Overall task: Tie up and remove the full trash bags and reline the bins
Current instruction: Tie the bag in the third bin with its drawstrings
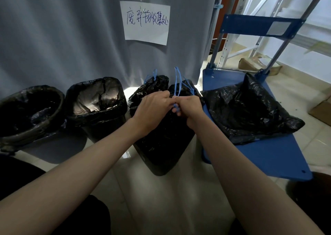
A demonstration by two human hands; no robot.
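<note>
A black trash bag (166, 136) sits in a dark bin (161, 166) in the middle of the floor. Blue drawstrings (177, 80) rise from its gathered mouth. My left hand (152, 109) and my right hand (188, 107) meet just above the bag, each pinching the blue drawstrings between curled fingers. Another loop of blue string (154, 73) sticks up at the bag's far left corner. To the left stand two bins lined with black bags: a square one (96, 102) and a round one (30, 113), both with open mouths.
A blue platform cart (268, 156) stands to the right with a filled black bag (247, 109) lying on its deck. A grey curtain with a handwritten paper sign (146, 22) hangs behind the bins. Cardboard boxes (320, 109) and white shelving sit at the far right.
</note>
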